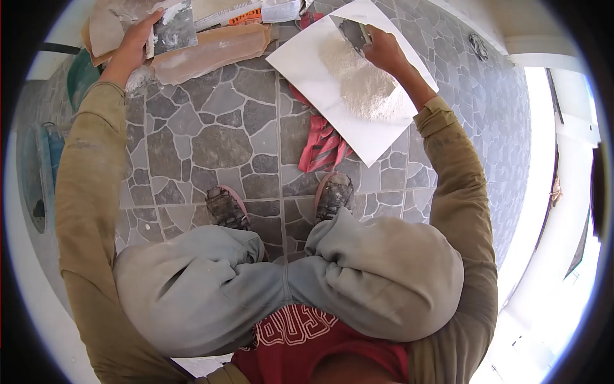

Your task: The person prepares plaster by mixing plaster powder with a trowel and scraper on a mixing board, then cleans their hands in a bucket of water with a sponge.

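Head view is showing a person squatting on a stone-patterned floor (217, 141). The left hand (136, 43) is clenching around a flat trowel (174, 29) smeared with pale paste, holding it up at the far left over some tan boards (214, 50). The right hand (384, 50) is gripping a small blade (356, 30) and pressing it against the far corner of a white tile (320, 70). The tile is lying ahead of the right foot, over red straps (323, 146), and is carrying a rough grey paste patch (364, 86).
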`<state>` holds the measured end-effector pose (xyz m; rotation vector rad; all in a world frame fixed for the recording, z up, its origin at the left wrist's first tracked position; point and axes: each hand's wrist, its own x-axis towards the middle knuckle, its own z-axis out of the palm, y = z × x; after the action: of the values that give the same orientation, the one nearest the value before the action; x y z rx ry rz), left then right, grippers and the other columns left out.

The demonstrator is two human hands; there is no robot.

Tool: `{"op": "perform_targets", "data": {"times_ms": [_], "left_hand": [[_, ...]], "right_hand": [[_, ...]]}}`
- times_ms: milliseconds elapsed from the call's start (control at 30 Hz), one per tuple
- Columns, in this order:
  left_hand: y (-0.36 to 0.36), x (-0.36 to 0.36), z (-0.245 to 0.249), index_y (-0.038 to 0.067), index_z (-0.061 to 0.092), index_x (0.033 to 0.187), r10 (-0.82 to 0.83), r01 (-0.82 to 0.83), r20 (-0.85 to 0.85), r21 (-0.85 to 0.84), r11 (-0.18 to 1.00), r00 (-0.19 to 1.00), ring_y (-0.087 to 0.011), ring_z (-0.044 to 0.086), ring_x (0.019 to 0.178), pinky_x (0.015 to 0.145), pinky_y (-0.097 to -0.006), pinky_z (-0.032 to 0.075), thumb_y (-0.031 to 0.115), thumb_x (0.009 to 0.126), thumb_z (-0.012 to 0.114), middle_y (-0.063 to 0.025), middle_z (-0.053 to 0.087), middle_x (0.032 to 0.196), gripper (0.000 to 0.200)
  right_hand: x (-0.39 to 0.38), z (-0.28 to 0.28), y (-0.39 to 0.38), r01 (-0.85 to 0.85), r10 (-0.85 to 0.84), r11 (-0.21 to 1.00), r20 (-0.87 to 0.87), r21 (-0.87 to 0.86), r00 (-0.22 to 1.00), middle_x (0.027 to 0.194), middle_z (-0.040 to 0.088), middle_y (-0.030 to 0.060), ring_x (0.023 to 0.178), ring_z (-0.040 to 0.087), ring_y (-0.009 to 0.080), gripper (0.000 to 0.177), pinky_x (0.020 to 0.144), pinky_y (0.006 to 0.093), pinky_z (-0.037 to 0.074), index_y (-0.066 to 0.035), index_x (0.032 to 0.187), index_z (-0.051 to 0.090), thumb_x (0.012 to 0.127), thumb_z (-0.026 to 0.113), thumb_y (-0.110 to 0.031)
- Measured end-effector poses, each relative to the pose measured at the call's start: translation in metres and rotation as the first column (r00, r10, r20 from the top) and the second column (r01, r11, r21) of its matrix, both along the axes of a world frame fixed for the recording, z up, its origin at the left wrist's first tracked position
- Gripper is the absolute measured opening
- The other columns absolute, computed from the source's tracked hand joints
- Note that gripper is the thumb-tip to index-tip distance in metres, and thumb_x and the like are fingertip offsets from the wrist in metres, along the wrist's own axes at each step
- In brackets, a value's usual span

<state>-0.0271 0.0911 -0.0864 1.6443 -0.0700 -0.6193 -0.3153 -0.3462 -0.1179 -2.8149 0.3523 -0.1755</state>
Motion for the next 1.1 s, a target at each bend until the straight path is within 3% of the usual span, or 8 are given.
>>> {"op": "perform_targets", "data": {"times_ms": [233,267,367,700,800,900,1000,1100], "left_hand": [[-0.008,-0.002,-0.004,0.001,0.057,0.122,0.060,-0.060,0.012,0.078,0.995,0.998,-0.0183,0.061,0.097,0.084,-0.0311,0.049,0.036,0.084,0.071,-0.0080,0.062,0.113,0.053],[-0.012,-0.003,-0.002,0.001,0.058,0.121,0.069,-0.068,0.000,0.102,0.992,0.998,-0.0184,0.060,0.097,0.085,-0.0312,0.049,0.036,0.084,0.071,-0.0081,0.062,0.113,0.052],[-0.022,-0.006,-0.003,0.001,0.059,0.120,0.058,-0.058,0.001,0.127,0.990,0.998,-0.0182,0.061,0.096,0.084,-0.0315,0.049,0.036,0.084,0.071,-0.0075,0.062,0.111,0.052],[-0.008,-0.004,0.001,-0.001,0.056,0.121,0.006,-0.007,0.005,0.167,0.986,1.000,-0.0156,0.061,0.093,0.083,-0.0287,0.050,0.033,0.087,0.068,-0.0064,0.061,0.108,0.050],[0.002,0.004,0.001,-0.002,0.054,0.126,0.017,-0.024,0.041,0.164,0.986,0.999,-0.0166,0.058,0.099,0.086,-0.0291,0.048,0.033,0.087,0.068,-0.0071,0.059,0.115,0.054],[0.009,0.015,-0.002,-0.002,0.053,0.128,0.053,-0.073,0.100,0.203,0.977,0.994,-0.0169,0.057,0.101,0.088,-0.0291,0.047,0.034,0.087,0.068,-0.0072,0.058,0.118,0.056],[0.021,0.034,-0.013,0.001,0.052,0.129,0.026,-0.038,0.060,0.211,0.977,0.998,-0.0181,0.059,0.103,0.088,-0.0302,0.048,0.037,0.088,0.066,-0.0076,0.058,0.120,0.056],[0.024,0.041,-0.014,0.000,0.053,0.128,0.029,-0.045,0.068,0.248,0.968,0.997,-0.0185,0.059,0.103,0.087,-0.0308,0.048,0.037,0.088,0.066,-0.0075,0.059,0.118,0.056]], "right_hand": [[-0.030,0.009,-0.008,-0.210,0.208,0.978,-0.189,0.010,0.960,0.088,0.068,0.0234,0.078,0.067,0.0372,0.026,0.074,0.0408,0.052,0.001,0.099,0.070,0.075,0.059,0.000],[-0.035,0.009,-0.012,-0.221,0.215,0.975,-0.250,0.005,0.944,0.092,0.069,0.0191,0.079,0.067,0.0345,0.031,0.075,0.0397,0.053,-0.005,0.106,0.070,0.076,0.060,0.001],[-0.053,0.007,-0.021,-0.331,0.332,0.943,-0.151,0.029,0.931,0.094,0.070,0.0158,0.081,0.067,0.0330,0.034,0.076,0.0394,0.053,-0.008,0.104,0.072,0.076,0.059,0.006],[-0.097,0.016,-0.041,-0.329,0.329,0.943,-0.265,0.045,0.907,0.096,0.071,0.0137,0.081,0.068,0.0281,0.031,0.076,0.0369,0.053,-0.008,0.103,0.073,0.079,0.060,0.007],[-0.106,0.024,-0.049,-0.178,0.179,0.972,0.007,0.154,0.984,0.078,0.070,0.0123,0.069,0.065,0.0235,0.015,0.067,0.0348,0.051,-0.004,0.098,0.071,0.087,0.065,-0.009],[-0.121,0.053,-0.039,0.179,-0.141,0.965,-0.195,0.192,0.971,0.067,0.065,0.0105,0.057,0.058,0.0145,0.028,0.056,0.0332,0.046,0.001,0.089,0.070,0.086,0.067,-0.027],[-0.134,0.026,-0.023,0.170,-0.167,0.938,-0.037,0.303,0.985,0.064,0.064,0.0095,0.056,0.057,0.0137,0.032,0.055,0.0322,0.045,0.002,0.086,0.069,0.084,0.068,-0.030],[-0.138,0.006,-0.012,0.186,-0.163,0.949,-0.108,0.253,0.981,0.066,0.063,0.0235,0.059,0.062,0.0349,0.029,0.061,0.0414,0.049,0.004,0.084,0.067,0.077,0.067,-0.023]]}}
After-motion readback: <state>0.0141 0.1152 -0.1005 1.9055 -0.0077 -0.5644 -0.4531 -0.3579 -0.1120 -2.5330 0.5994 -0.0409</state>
